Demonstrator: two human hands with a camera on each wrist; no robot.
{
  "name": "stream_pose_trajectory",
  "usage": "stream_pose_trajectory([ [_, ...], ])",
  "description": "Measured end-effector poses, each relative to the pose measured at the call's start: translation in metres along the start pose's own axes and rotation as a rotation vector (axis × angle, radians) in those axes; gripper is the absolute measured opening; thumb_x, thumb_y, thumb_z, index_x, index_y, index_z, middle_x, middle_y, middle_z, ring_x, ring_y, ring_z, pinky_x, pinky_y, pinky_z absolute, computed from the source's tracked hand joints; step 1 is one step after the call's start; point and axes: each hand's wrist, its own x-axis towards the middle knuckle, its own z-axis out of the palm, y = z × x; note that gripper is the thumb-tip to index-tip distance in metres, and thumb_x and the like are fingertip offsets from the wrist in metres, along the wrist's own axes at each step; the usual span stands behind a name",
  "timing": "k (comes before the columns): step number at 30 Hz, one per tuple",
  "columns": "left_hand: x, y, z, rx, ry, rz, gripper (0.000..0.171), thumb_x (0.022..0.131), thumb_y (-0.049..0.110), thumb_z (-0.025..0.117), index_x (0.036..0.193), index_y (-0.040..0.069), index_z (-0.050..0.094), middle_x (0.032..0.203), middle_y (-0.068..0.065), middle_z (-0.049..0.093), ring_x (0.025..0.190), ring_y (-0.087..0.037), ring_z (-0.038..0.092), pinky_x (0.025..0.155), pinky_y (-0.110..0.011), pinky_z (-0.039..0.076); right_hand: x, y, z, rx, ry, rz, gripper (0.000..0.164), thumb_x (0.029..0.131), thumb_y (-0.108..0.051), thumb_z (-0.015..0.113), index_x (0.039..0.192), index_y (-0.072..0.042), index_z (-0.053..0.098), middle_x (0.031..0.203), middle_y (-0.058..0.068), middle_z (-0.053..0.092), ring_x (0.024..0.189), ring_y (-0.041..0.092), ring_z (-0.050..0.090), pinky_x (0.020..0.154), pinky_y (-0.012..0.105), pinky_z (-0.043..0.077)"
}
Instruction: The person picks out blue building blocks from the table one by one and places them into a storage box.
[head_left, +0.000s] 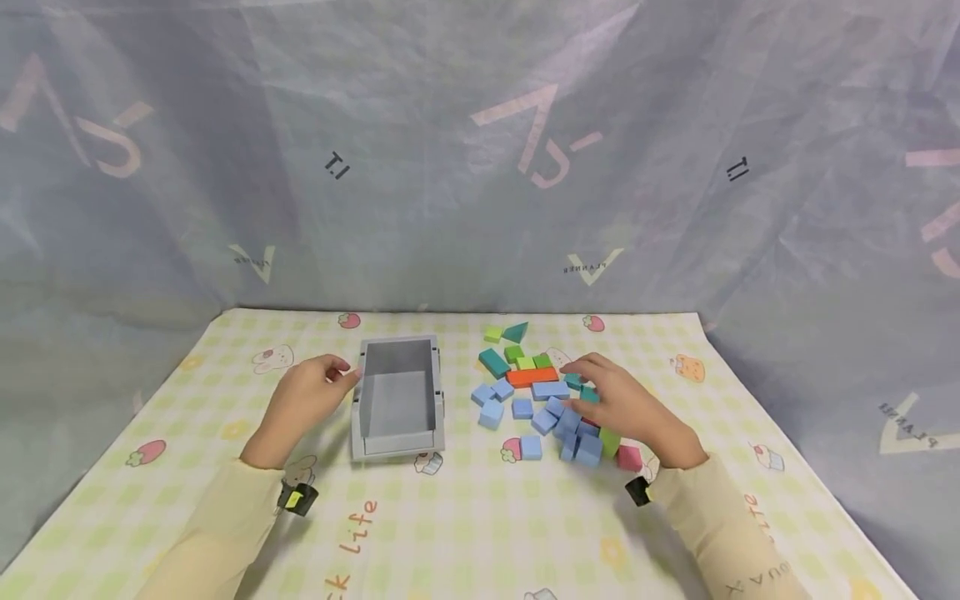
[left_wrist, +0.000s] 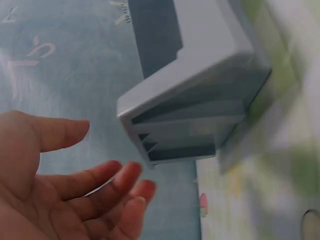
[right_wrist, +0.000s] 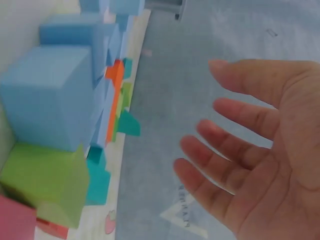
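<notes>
A grey rectangular bin (head_left: 397, 444) stands on the table left of centre, its inside bare in the head view. Just off its left wall is my left hand (head_left: 307, 396), fingers loosely bent and nothing held; the left wrist view shows a gap between fingertips and bin. Loose building blocks spread to the bin's right: blue blocks (head_left: 588, 450), a long orange-red block (head_left: 532, 377), teal blocks (head_left: 493, 362), green blocks (head_left: 609, 442) and a pink-red block (head_left: 629, 457). My right hand (head_left: 618, 400) hovers over the right side of this pile, palm bare, fingers relaxed and spread.
A checked tablecloth (head_left: 465, 533) with printed cartoons covers the table. Grey-blue curtains (head_left: 420, 167) hang behind and at both sides. At the back of the pile lie a teal triangular block (head_left: 516, 332) and a small lime block (head_left: 492, 334).
</notes>
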Motion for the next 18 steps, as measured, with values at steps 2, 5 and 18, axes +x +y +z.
stream_pose_trajectory([
  [2,0.002,0.0,0.002,-0.026,-0.076,-0.025,0.045,0.094,0.039,0.054,0.112,-0.001,0.065,0.098,-0.018,0.069,0.076,-0.024,0.061,0.067,-0.044,0.049,0.0,0.003,0.0,0.0,-0.033,0.017,0.039,0.082,-0.019,0.073,0.118,-0.006,0.062,0.11,0.006,0.059,0.092,0.019,0.055,0.078,0.042,0.053],
  [5,0.003,0.001,0.004,-0.049,-0.146,-0.049,0.047,0.095,0.039,0.053,0.116,-0.002,0.063,0.1,-0.018,0.068,0.078,-0.022,0.061,0.068,-0.043,0.049,-0.002,0.007,0.004,0.04,-0.085,0.018,0.033,0.081,-0.017,0.074,0.111,-0.005,0.064,0.104,0.007,0.061,0.086,0.022,0.056,0.072,0.041,0.052],
  [18,0.004,-0.006,0.012,-0.373,-0.211,-0.126,0.046,0.086,0.004,0.064,0.125,-0.016,0.051,0.084,-0.019,0.07,0.067,-0.021,0.065,0.067,-0.043,0.057,-0.007,0.008,0.023,0.108,-0.289,0.054,0.024,0.072,-0.019,0.082,0.089,-0.008,0.069,0.082,0.003,0.064,0.072,0.013,0.052,0.068,0.035,0.049],
])
